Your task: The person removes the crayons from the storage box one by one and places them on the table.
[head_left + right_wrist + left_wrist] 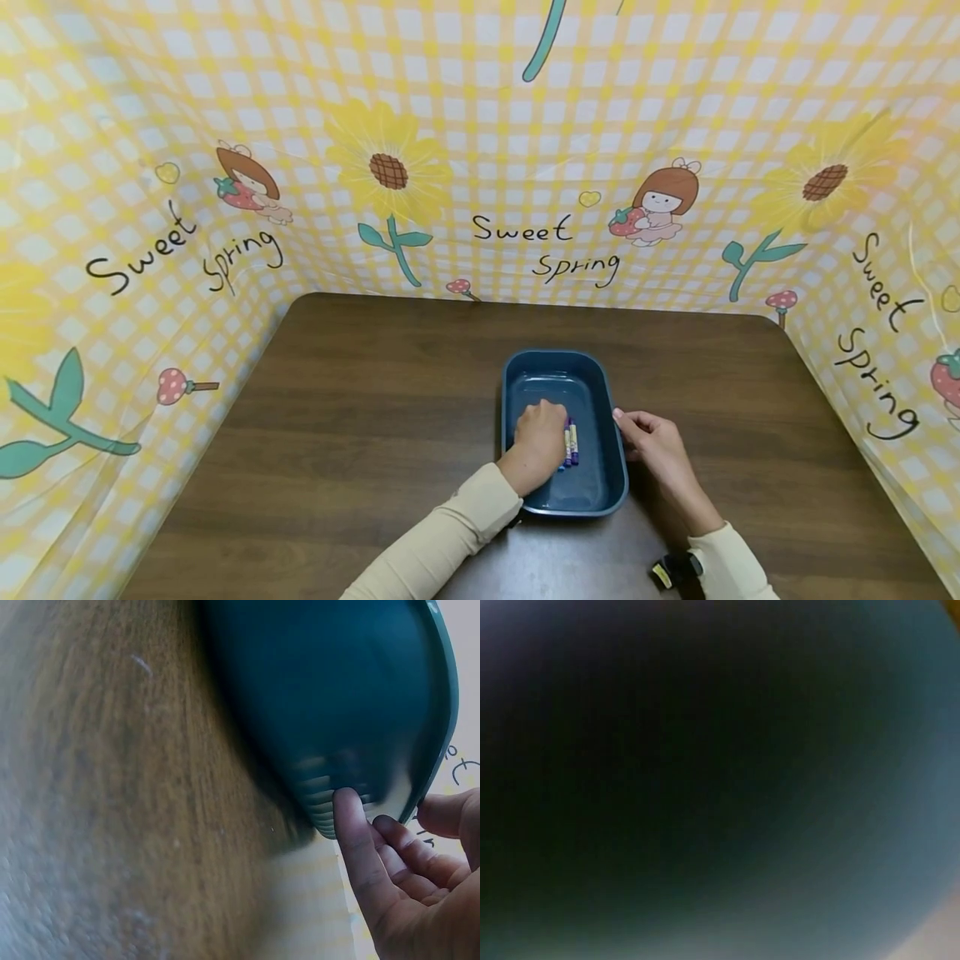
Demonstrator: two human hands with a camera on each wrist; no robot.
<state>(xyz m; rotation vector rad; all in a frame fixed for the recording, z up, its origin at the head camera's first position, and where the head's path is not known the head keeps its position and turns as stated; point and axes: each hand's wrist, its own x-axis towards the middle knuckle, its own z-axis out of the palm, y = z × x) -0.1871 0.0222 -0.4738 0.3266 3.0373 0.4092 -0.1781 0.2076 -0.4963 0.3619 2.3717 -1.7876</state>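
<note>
A deep blue rectangular tray (592, 492) stands on the table. Inside it, my left hand (538, 437) reaches down over several crayons (574, 442) with paper wrappers and purple ends. The knuckles face up and the fingertips are hidden, so what they hold does not show. A bit of blue peeks out below that hand. On the tray's right side my right hand (660, 446) has its thumb at the rim. The right wrist view shows the same thumb (444, 814) at the rim, with fingers against the outer wall (352, 697). Darkness and blur fill the left wrist view.
The brown wooden table (360, 400) surrounds the tray. A yellow checked cloth (495, 150) with flowers and lettering rises behind and at both sides. A black wrist strap with a yellow-marked piece (663, 573) sits at my right cuff, close to the tabletop.
</note>
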